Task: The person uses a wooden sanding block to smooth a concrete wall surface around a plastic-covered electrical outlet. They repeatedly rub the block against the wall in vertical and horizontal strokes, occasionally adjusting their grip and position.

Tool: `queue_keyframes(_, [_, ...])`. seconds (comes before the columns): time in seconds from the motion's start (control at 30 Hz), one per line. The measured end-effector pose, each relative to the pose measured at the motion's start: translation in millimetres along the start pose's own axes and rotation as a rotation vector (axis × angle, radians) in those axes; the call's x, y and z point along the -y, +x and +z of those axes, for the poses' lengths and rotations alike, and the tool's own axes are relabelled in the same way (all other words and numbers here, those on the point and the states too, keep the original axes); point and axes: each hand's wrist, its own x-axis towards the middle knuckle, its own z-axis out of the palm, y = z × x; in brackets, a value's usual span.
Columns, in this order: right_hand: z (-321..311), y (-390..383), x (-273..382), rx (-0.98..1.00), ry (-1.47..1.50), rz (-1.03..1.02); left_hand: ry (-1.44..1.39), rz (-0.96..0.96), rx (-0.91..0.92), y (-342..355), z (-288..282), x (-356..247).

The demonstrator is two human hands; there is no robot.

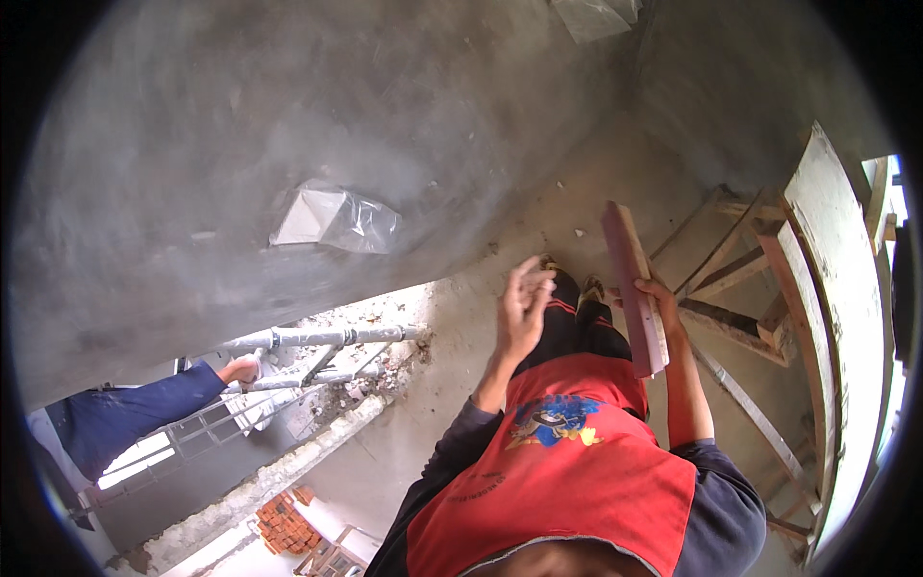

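My right hand (657,293) grips a long, narrow board (631,288) by its right side; one face is mauve and its edge is pale wood. The board is tilted steeply beside my legs, apart from the wall. My left hand (526,306) is raised in front of my waist, its fingers loosely apart with nothing in them and slightly blurred. Ahead of both hands stands a smooth grey plastered wall (413,125). Clear plastic (361,226) covers a white, box-like piece on it.
A wooden trestle (735,322) with a pale curved-looking board (836,288) stands close at my right. At left, metal scaffold pipes (308,337) cross an opening, where another person's dark-blue-clothed limb (144,409) reaches in. Stacked orange bricks (286,524) lie beyond a rough ledge (279,471).
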Motion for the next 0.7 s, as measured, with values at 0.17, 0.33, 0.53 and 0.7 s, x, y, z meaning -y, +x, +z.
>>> queue_keyframes(0.17, [-26,-48,-47,-0.195,0.465,-0.116,0.016,-0.010,-0.316,-38,-61,16])
queue_keyframes(0.33, [-36,-54,-92,-0.120,0.511,-0.279,-0.044,0.153,-0.686,-55,-157,16])
queue_keyframes(0.53, [-25,6,-149,-0.239,0.194,-0.175,0.371,0.583,-1.033,-58,-280,-57])
queue_keyframes(0.7, [95,58,-173,-0.227,0.242,-0.115,0.728,1.113,-1.153,-54,-327,-132])
